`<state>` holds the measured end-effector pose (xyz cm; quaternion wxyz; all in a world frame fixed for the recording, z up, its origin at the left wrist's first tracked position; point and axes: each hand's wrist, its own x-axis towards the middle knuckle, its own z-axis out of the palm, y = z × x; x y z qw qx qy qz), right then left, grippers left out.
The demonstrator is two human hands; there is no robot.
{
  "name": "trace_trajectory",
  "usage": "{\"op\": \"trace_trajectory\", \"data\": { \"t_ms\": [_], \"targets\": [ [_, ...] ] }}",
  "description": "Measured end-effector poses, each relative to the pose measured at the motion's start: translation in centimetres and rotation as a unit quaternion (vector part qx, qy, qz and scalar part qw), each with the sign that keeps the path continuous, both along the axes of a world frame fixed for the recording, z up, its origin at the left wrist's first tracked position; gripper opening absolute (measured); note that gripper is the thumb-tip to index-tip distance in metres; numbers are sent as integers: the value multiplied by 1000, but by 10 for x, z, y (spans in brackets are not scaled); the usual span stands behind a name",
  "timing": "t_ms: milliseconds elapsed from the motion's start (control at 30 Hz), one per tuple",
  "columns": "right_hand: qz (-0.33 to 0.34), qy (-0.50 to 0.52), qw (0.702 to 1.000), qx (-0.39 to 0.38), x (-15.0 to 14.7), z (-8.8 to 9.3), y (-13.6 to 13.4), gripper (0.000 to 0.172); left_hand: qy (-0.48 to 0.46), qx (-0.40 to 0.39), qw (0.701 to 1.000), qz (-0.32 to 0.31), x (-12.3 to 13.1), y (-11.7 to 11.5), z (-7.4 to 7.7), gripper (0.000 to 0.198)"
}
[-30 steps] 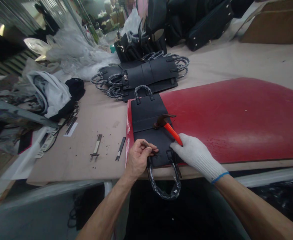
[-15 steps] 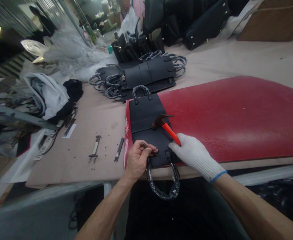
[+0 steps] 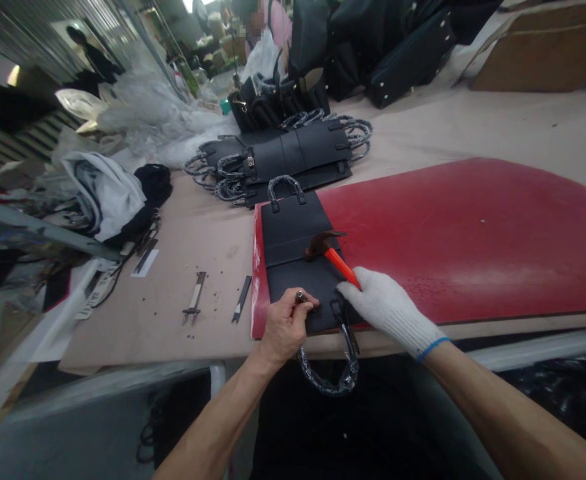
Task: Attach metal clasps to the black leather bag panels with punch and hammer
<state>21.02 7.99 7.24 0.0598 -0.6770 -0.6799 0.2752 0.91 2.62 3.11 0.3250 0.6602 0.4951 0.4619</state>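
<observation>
A black bag panel (image 3: 293, 230) with a plastic-wrapped handle at each end lies flat on the left part of a red board (image 3: 423, 247). My bare left hand (image 3: 287, 325) is closed around a small metal punch (image 3: 300, 297), held roughly upright over the panel near its front handle (image 3: 329, 387). The punch's lower end is hidden by my fingers. My right hand (image 3: 387, 303), in a white knit glove, grips the orange handle of a claw hammer (image 3: 340, 265). The hammer's dark head hovers above the middle of the panel, just beyond the punch.
Left of the board lie a metal divider-like tool (image 3: 193, 298) and a dark flat forked tool (image 3: 241, 300), with small dark bits around. Behind are stacked black panels with wrapped handles (image 3: 293, 157), black bags (image 3: 413, 53) and a cardboard box (image 3: 537, 53). A person in pink (image 3: 277, 27) is at the back.
My left hand has turned the punch from slanted to more upright, its top end now facing me. The hammer stays nearly in place over the panel. The view has shifted slightly.
</observation>
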Motion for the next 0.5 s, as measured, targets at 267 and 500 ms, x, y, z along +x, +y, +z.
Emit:
{"op": "trace_trajectory", "data": {
  "t_ms": [267,500],
  "targets": [
    [43,105,990,81,18,61,-23,34,44,46,998,-28,2,-4,5,15],
    [114,-1,984,133,35,97,-70,30,56,51,997,-27,2,-1,-5,17]
  ]
}}
